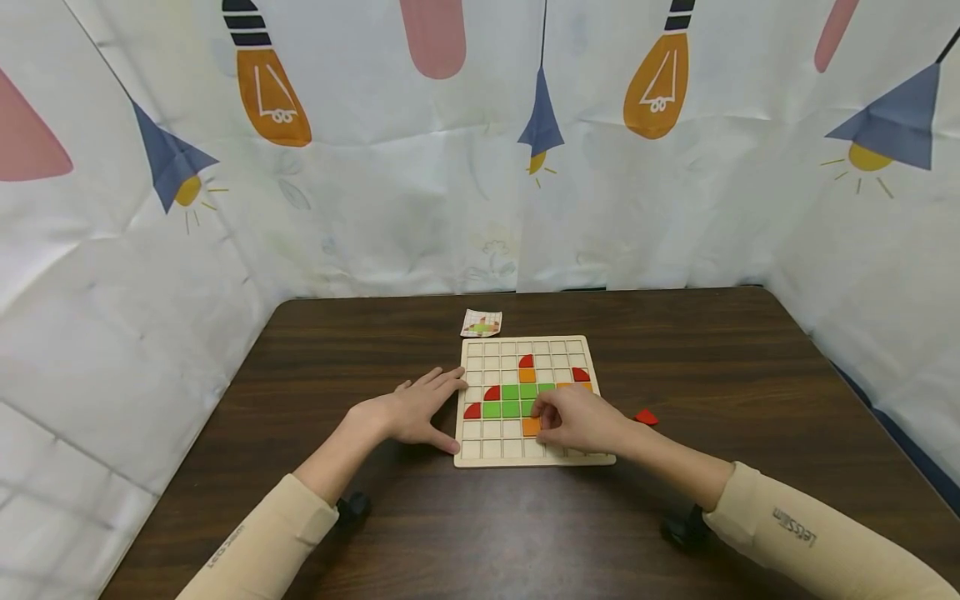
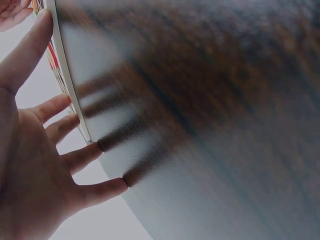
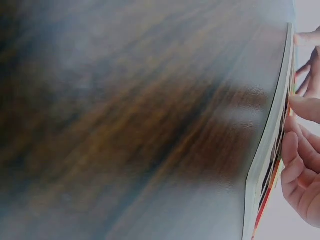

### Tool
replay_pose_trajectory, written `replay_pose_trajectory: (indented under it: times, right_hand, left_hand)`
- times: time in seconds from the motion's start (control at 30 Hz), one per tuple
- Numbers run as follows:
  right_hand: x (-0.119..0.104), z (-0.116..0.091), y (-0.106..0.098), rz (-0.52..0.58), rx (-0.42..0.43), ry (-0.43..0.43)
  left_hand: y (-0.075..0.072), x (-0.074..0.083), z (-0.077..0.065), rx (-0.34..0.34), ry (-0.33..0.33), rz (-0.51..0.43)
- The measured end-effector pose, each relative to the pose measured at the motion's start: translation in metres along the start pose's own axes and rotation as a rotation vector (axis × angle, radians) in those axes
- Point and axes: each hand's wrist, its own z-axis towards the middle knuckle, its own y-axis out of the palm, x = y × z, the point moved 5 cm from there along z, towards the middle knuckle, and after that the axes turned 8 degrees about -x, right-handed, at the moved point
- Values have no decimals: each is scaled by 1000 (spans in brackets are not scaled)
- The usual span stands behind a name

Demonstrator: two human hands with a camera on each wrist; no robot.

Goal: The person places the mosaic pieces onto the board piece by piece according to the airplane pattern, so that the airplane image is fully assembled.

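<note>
A pale wooden grid board lies on the table with green square tiles, orange squares and red quarter-round tiles in its cells. My left hand rests along the board's left edge, fingers spread and straight; in the left wrist view the thumb and fingertips meet the edge and the table. Over the board's lower right, my right hand has its thumb and index finger pinched at an orange square tile. The other fingers curl under, as the right wrist view shows, and the hand hides several cells.
A small picture card with a coloured grid pattern lies behind the board. One loose red tile is right of the board, beside my right wrist. Around the dark wood table hangs a patterned white cloth.
</note>
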Motion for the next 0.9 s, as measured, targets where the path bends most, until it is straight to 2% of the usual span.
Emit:
replay_pose_trajectory:
  times: [0.23, 0.53, 0.9]
  right_hand:
    - [4, -9, -4, 1, 5, -7]
    - [17, -33, -24, 5, 24, -17]
    - [47, -66, -45, 57, 57, 79]
  left_hand:
    - [0, 2, -2, -3, 4, -7]
    - [-2, 2, -2, -2, 1, 2]
    - [-1, 2, -3, -5, -5, 8]
